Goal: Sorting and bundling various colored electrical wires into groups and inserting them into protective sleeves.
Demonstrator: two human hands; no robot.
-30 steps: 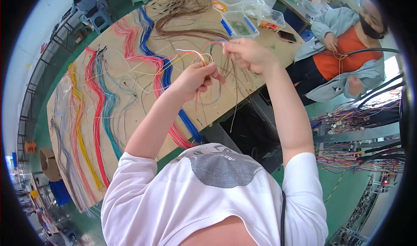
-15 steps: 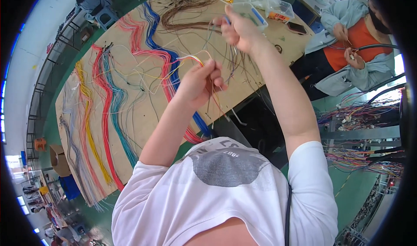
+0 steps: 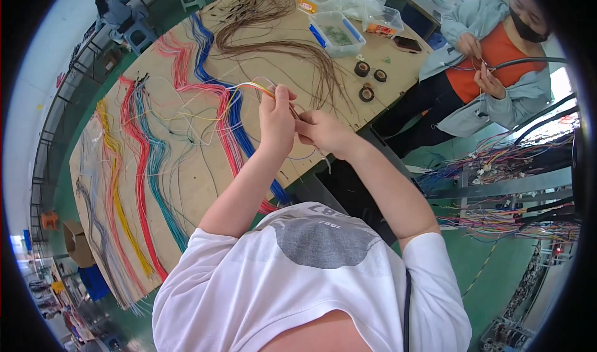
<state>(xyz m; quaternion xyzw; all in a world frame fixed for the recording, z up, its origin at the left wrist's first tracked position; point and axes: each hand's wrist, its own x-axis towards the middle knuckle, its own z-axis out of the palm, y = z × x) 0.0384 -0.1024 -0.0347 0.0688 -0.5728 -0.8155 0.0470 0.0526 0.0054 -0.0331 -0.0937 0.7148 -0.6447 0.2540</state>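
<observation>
You are pinching a thin bundle of yellow, orange and red wires (image 3: 258,88) between the closed fingers of your left hand (image 3: 277,119), just above the middle of the frame. Your right hand (image 3: 323,131) is pressing against it from the right, fingers curled shut on the same strands, though what exactly it is gripping is too small to tell. The bundle is arcing up and left from your fists, then trailing down onto the large plywood board (image 3: 205,184) filling the left half of the frame.

Much looks already laid: long runs of red, blue, teal and yellow wire (image 3: 143,184) are lying routed along the board, and a loose sheaf of brown wires (image 3: 280,47) is spreading near the top centre. The strands you are holding are not yet set down among them.

Beyond, clear plastic parts boxes (image 3: 339,32) and black tape rolls (image 3: 367,81) are sitting at the upper right, where a person in an orange top (image 3: 497,72) is handling wires too.
</observation>
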